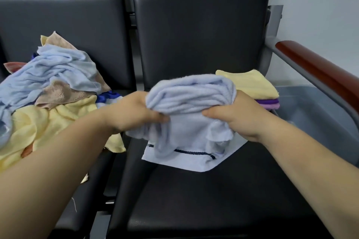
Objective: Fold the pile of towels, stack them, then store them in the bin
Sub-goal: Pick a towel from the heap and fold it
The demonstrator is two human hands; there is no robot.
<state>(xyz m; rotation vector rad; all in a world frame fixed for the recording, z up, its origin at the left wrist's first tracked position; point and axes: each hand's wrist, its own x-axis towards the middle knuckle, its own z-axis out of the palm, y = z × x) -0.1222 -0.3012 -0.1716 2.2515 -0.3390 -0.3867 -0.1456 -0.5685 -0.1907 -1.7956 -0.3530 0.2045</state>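
Head view: we hold 1 light blue towel (190,93) up over the middle of the black seat (194,203). Our left hand (134,110) grips the left side of the towel, with the fingers curled round the cloth. Our right hand (239,116) grips the right side the same way. The towel is all bunched up, not flat. A flat pale piece with a dark blue line (194,161) lies on the seat right under it. We cannot tell if it is the towel's own end or another cloth.

To fold well, we think we should find 2 corners, pull the towel wide and lay it smooth on the seat. Then we match edge to edge, so it ends up about the size of the folded stack (250,83) at the back right corner of the seat.

The messy pile (48,87) waits on the next seat to the left. The grey bin (310,106) sits just past the seat's right edge.
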